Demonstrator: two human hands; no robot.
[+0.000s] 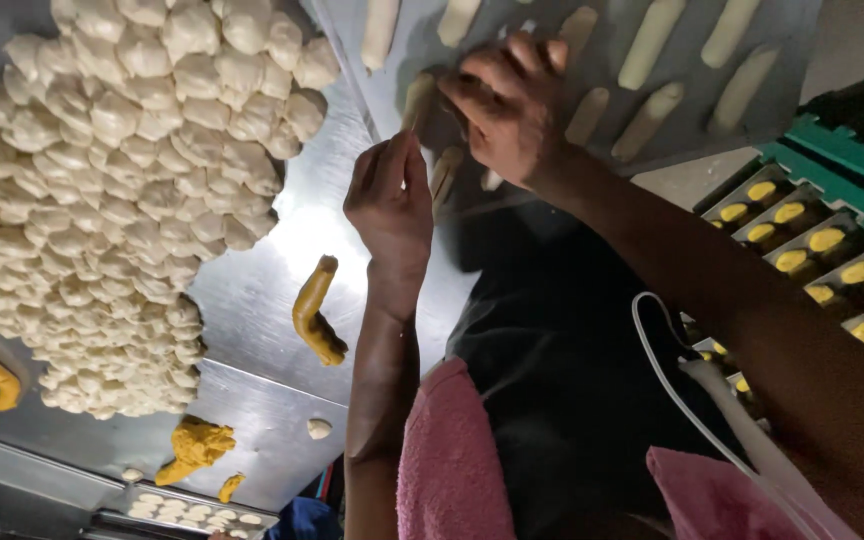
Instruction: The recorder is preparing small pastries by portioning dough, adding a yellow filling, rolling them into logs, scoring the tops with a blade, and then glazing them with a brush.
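1. Worktop [282, 300]: steel, and it carries everything below. A large heap of raw dough pieces [102, 200] covers its left part. The heap is big, so I judge most of the dough is still unshaped.

2. Tray [802, 30]: flat and grey, lying at the far edge of the worktop ahead of me. About ten finished dough sticks [652, 40] lie on it in loose rows with bare gaps between them. I judge the tray partly filled, with room for more.

3. Green-edged rack [832, 160]: to my right, with yellow pieces sitting in its slots.

4. Pink cloth [452, 470]: at my waist, below both arms.

5. Right hand [512, 110]: over the near left corner of the tray, fingers bent downward. The fingertips touch one dough stick at the tray edge [418, 98]. I cannot tell whether they grip it or only press on it.

6. Left hand [392, 200]: just beside the right hand, nearer to me, above the worktop. Its fingers are closed flat together and pointing away. I cannot tell whether anything is between them. A further stick lies just beside it, between the two hands.

7. Yellow roll [314, 310]: on the bare worktop, near the left wrist and untouched.

8. Yellow lump [197, 440]: on the worktop below the heap, well apart from both hands.
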